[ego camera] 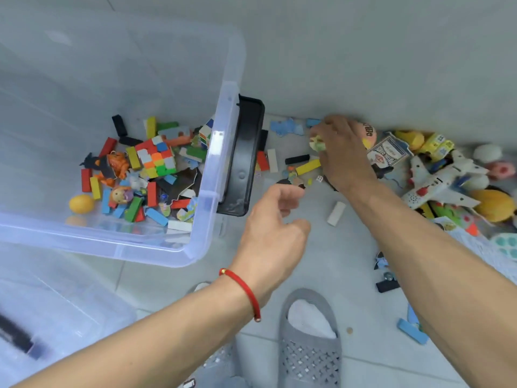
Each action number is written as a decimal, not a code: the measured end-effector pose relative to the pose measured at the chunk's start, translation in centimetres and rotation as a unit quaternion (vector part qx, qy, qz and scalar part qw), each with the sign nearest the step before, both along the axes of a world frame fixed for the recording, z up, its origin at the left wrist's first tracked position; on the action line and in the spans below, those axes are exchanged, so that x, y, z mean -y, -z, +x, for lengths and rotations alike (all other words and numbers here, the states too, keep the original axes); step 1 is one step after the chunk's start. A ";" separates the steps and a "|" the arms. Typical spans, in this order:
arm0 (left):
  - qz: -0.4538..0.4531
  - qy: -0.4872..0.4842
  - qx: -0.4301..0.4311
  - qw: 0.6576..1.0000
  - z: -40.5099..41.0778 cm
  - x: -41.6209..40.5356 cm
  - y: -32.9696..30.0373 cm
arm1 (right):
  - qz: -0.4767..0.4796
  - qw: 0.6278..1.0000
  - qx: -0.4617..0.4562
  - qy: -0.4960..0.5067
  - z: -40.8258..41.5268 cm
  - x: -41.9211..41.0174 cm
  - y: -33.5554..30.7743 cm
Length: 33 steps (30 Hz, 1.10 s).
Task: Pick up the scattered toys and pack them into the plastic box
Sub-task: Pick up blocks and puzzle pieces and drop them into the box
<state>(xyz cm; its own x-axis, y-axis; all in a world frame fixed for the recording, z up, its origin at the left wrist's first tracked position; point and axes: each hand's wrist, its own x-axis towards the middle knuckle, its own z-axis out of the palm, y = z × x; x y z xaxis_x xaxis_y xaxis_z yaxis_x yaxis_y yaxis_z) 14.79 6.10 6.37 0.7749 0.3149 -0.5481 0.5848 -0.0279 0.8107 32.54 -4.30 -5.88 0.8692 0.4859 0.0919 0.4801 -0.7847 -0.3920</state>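
Grey floor tiles [321, 261] run up to a pale wall at twelve o'clock, with toys strewn along the base of it. At about one o'clock the right hand [342, 152] is clenched around a small pale green-and-yellow toy [317, 142], pressed down among the loose pieces. Just beside it, at its seven o'clock, lie a yellow block [307, 167], a black block [297, 159] and a tiny white die [319, 178]. The left hand [275, 233], with a red cord bracelet [246, 289] on the wrist, hovers near centre with its fingers loosely curled and grasping nothing. A white block [336, 213] lies between the two forearms. At three o'clock a heap holds a white toy plane [439, 180], a pack of cards [387, 151] and a yellow plush toy [493, 204]. The clear plastic box [195, 247] fills the ten o'clock side, its black handle [243, 158] facing the hands; inside it are a colour cube [156, 158], many coloured blocks and a yellow egg [81, 203]. A grey slipper [310, 345] shows at six o'clock.
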 end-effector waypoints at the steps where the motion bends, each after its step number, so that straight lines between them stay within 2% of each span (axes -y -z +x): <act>1: -0.016 -0.027 0.002 0.999 0.0 0.1 0.2 | 0.036 0.999 0.002 0.018 -0.3 0.2 -1.1; 3: -0.055 -0.082 0.011 0.995 0.5 0.7 0.3 | 0.142 0.987 -0.045 0.058 -1.8 1.0 -3.9; 6: -0.185 -0.158 -0.006 0.970 2.4 1.5 1.0 | 0.289 0.923 -0.242 0.074 -4.9 3.0 -7.8; 8: -0.295 -0.174 -0.014 0.939 3.6 1.9 1.5 | 0.285 0.889 -0.358 0.001 -6.3 4.3 -8.5; 9: -0.330 -0.175 -0.017 0.928 3.9 1.9 1.8 | 0.257 0.889 -0.379 -0.025 -6.6 4.7 -8.3; 11: -0.333 -0.196 -0.028 0.922 3.9 1.5 2.4 | 0.223 0.917 -0.330 0.001 -5.9 4.7 -7.1; 13: -0.296 -0.217 -0.044 0.929 3.3 1.1 2.6 | 0.194 0.951 -0.213 0.115 -3.4 4.3 -5.3; 15: -0.262 -0.192 -0.048 0.945 2.6 1.0 1.8 | 0.079 0.977 -0.088 0.175 -0.3 4.1 -2.8; 17: -0.239 -0.150 -0.036 0.959 1.9 1.4 0.4 | -0.051 0.982 -0.064 0.173 1.9 4.1 -0.5; 18: -0.242 -0.131 -0.031 0.961 1.6 1.6 -0.6 | -0.085 0.982 -0.071 0.156 2.4 4.1 0.4; 19: -0.253 -0.115 -0.026 0.960 1.4 1.8 -1.6 | -0.097 0.983 -0.071 0.137 2.5 4.0 0.6; 21: -0.265 -0.091 -0.008 0.960 1.1 1.6 -3.4 | -0.049 0.988 -0.050 0.135 2.2 3.9 0.1; 23: -0.232 -0.066 0.037 0.970 0.8 0.9 -5.4 | 0.064 0.983 -0.023 0.169 1.6 3.5 -2.2; 26: -0.157 -0.066 0.148 0.974 0.5 -1.7 -8.7 | 0.264 0.946 -0.029 0.189 0.0 1.3 -8.3; 29: 0.011 -0.120 0.248 0.961 0.5 -6.2 -10.8 | 0.421 0.903 -0.055 0.067 -2.5 -3.0 -15.7; 31: 0.151 -0.156 0.264 0.940 0.3 -9.6 -10.9 | 0.446 0.890 -0.086 -0.042 -4.0 -6.5 -18.8; 33: 0.235 -0.203 0.229 0.922 0.1 -12.9 -10.3 | 0.391 0.903 -0.139 -0.111 -5.1 -9.7 -20.1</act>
